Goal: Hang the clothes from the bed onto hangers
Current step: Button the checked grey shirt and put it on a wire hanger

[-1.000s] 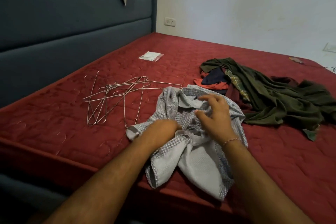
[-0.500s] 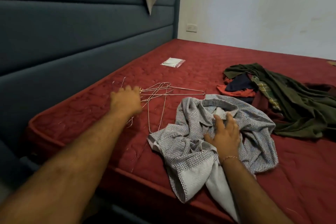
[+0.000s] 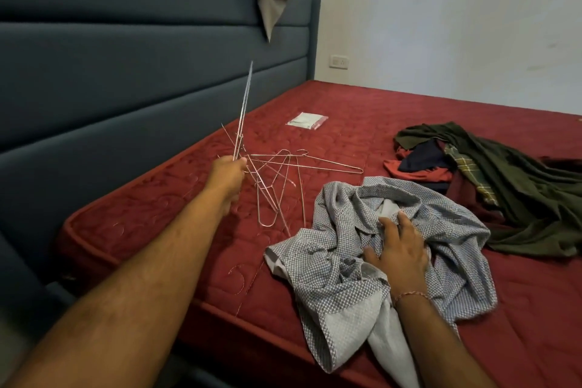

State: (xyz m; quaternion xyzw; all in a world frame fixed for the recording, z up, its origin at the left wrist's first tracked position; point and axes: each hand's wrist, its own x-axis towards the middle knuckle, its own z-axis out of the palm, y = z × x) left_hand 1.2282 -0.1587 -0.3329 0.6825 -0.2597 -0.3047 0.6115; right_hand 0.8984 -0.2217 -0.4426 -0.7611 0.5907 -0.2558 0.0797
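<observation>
Left hand (image 3: 227, 174): clenched on a wire hanger (image 3: 243, 110), now lifted upright off the hanger pile (image 3: 285, 181); a second ago pressed on the shirt.
Right hand (image 3: 397, 251): open, flat, pinning the checked shirt (image 3: 374, 249).
Beyond the right hand: remaining clothes (image 3: 491, 173) heaped.
Meaning: hanger secured; threading into the collar likely next.

Home bedroom, red quilted mattress (image 3: 393, 123), blue padded headboard (image 3: 126, 72), wall socket (image 3: 339, 61), strewn clothes (image 3: 519, 179)

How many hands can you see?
2. The left hand is closed around a wire hanger, lifting it above the hanger pile. The right hand rests flat on the checked shirt on the bed.
</observation>
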